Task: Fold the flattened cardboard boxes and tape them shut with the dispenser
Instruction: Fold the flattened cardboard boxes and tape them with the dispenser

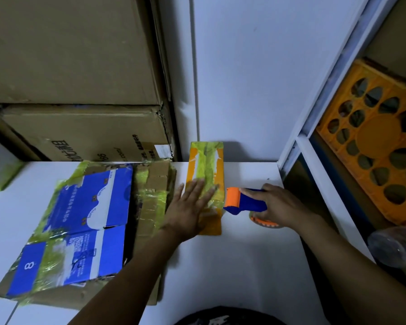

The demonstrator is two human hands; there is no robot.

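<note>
Presses the left hand [188, 207] flat on top of the orange box [205, 168], fingers straight and slightly apart across the strip of yellow-green tape [204, 157]. Grips the dispenser [244, 202] just right of the box with the right hand [277, 207], fingers curled round the blue handle, orange roller up at the box's right edge; touching or not, cannot tell. Under the box, the white table [244, 254]; behind its far end, the wall. Probably light and hollow, with thin card likely to dent under a heavy palm and slick tape likely to let it skate — best steadied with a flat hand over the seam, or taken by the long side walls. Just left of the box, flattened brown cardboard [158, 178] and a flattened blue-and-white box [85, 219], not yet folded.
</note>
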